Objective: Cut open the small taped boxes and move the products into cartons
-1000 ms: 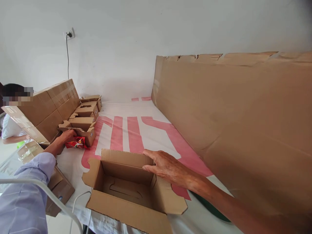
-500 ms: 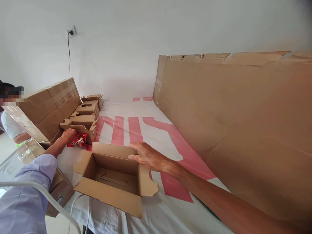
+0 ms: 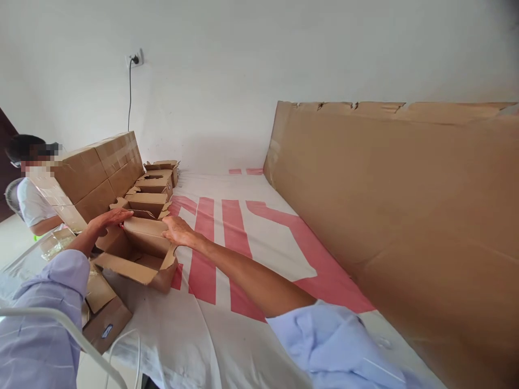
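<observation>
An open cardboard box (image 3: pixel 140 259), flaps folded outward, sits at the near end of a row of similar boxes (image 3: pixel 148 202) on the cloth-covered table. My right hand (image 3: pixel 178 231) grips its far right corner, thumb and fingers on the flap. At the box's far left corner is my left hand (image 3: pixel 113 217), its fingers stretched out flat towards the right, over the gap between this box and the one behind. Just under those fingers a speck of red shows; the rest of the red packet is hidden.
Taped cartons (image 3: pixel 93 175) are stacked along the left, with a person (image 3: pixel 34 200) beyond them. Another carton (image 3: pixel 106 319) stands lower left, near a white curved tube (image 3: pixel 60 317). A tall cardboard sheet (image 3: pixel 385 205) borders the right of the white-and-red cloth (image 3: pixel 279 243).
My right hand has shifted the open box left and away from me, up against the row. The red packet is now almost covered. My left hand's fingers have straightened.
</observation>
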Tool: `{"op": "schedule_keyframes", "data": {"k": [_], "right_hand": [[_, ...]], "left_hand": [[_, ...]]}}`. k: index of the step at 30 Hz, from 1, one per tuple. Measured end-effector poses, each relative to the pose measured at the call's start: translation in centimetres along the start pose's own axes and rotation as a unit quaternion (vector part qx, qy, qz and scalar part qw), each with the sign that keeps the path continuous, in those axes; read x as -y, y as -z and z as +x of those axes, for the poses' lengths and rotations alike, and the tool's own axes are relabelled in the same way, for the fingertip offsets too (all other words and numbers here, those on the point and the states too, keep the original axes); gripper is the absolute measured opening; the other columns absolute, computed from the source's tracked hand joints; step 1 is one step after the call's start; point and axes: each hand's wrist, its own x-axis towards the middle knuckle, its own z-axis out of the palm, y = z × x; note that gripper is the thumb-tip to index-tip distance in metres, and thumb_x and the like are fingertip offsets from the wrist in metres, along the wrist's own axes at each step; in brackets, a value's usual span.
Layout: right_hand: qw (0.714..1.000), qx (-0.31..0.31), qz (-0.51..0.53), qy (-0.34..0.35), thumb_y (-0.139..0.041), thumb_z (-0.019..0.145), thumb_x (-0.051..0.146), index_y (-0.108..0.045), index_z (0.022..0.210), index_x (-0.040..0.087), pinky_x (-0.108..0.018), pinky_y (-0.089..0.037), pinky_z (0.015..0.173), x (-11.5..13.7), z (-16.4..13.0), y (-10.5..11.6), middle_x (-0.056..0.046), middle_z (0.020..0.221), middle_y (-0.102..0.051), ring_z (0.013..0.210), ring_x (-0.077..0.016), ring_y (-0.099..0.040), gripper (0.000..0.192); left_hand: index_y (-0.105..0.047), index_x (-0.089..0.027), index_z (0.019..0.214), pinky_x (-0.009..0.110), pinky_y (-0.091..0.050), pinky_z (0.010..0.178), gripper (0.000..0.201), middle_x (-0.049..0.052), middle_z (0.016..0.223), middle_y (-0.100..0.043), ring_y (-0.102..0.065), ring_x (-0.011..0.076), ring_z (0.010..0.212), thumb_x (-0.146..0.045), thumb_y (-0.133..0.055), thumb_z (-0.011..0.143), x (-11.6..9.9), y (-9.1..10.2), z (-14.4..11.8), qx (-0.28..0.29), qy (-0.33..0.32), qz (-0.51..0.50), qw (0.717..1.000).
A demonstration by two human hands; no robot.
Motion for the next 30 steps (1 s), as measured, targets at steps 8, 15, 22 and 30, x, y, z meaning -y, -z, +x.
{"op": "schedule_keyframes", "data": {"k": [8, 15, 22, 30], "right_hand": [[0.998, -0.052, 0.017, -0.022, -0.07, 0.092, 0.015, -0.071, 0.106, 0.017, -0.034, -0.051, 0.088, 1.7, 5.1, -2.6, -0.016, 0.118, -0.078, 0.115, -0.0313, -0.071, 0.014], [0.984, -0.154, 0.094, 0.001, -0.061, 0.1, 0.022, -0.065, 0.116, 0.021, -0.034, -0.05, 0.092, 2.0, 5.4, -2.8, -0.011, 0.119, -0.075, 0.111, -0.0247, -0.069, 0.016], [0.959, -0.218, 0.177, 0.043, -0.057, 0.096, 0.025, -0.062, 0.11, 0.024, -0.033, -0.054, 0.086, -1.1, -3.4, -4.2, -0.006, 0.111, -0.072, 0.096, -0.0201, -0.068, 0.015], [0.922, -0.202, 0.329, 0.019, -0.058, 0.089, 0.037, -0.064, 0.097, 0.025, -0.034, -0.057, 0.078, -4.4, -14.7, -9.3, -0.005, 0.098, -0.072, 0.084, -0.0204, -0.067, 0.016]], "left_hand": [[-0.072, -0.032, 0.14, 0.04, -0.052, 0.109, 0.055, 0.006, 0.148, -0.07, -0.066, 0.0332, 0.133, -0.041, -0.07, 0.086, -1.8, 2.3, -7.5, -0.009, -0.053, 0.02, 0.998], [-0.08, -0.021, 0.12, 0.049, -0.055, 0.099, 0.039, 0.016, 0.124, -0.075, -0.072, 0.0404, 0.12, -0.023, -0.08, 0.08, -4.2, -2.9, -11.9, 0.078, -0.034, 0.171, 0.982], [-0.071, -0.011, 0.127, 0.059, -0.048, 0.105, 0.041, 0.026, 0.126, -0.071, -0.065, 0.0446, 0.125, -0.012, -0.068, 0.087, -4.7, -5.0, -11.3, 0.009, -0.02, 0.187, 0.982], [-0.05, -0.027, 0.161, 0.059, -0.045, 0.112, 0.103, 0.02, 0.153, -0.061, -0.051, 0.0459, 0.146, -0.031, -0.094, 0.067, -2.9, -4.7, -13.8, 0.006, -0.053, 0.083, 0.995]]}}
